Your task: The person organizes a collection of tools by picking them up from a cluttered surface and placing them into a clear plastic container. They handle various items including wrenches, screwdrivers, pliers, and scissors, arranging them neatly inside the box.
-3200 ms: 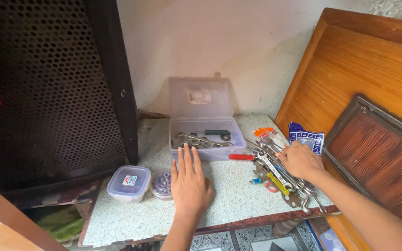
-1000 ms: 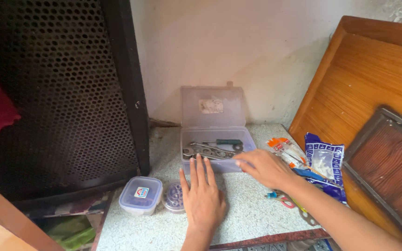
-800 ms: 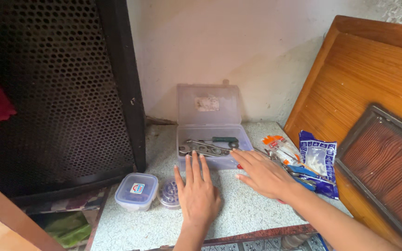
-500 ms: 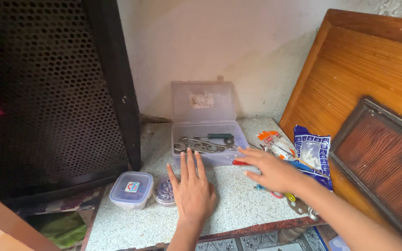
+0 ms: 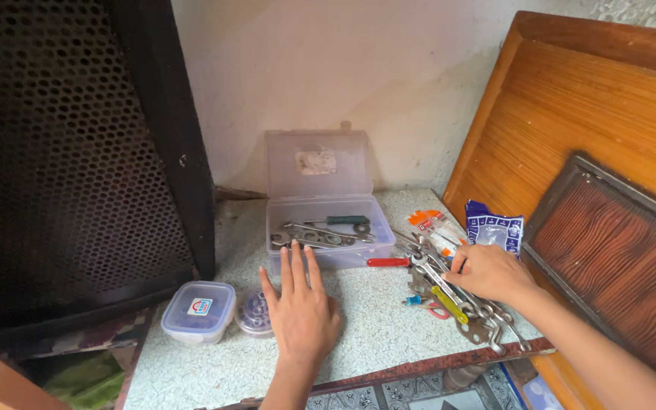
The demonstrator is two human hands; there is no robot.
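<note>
On tabletop [image 5: 373, 334]: some wrenches [image 5: 320, 234] already in clear box [image 5: 328, 228], many tools [image 5: 457, 300] left outside. Left hand [image 5: 301, 311] flat, fingers spread, holding nothing. Right hand [image 5: 491, 272] on pile, fingers curled; grip hidden.

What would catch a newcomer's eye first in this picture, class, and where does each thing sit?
A clear plastic box with its lid up stands at the back of the speckled table, with spanners and a green-handled tool inside. To its right lies a heap of metal tools, where the right hand reaches in. The left hand rests flat on the table in front of the box, beside a small lidded tub.
</note>
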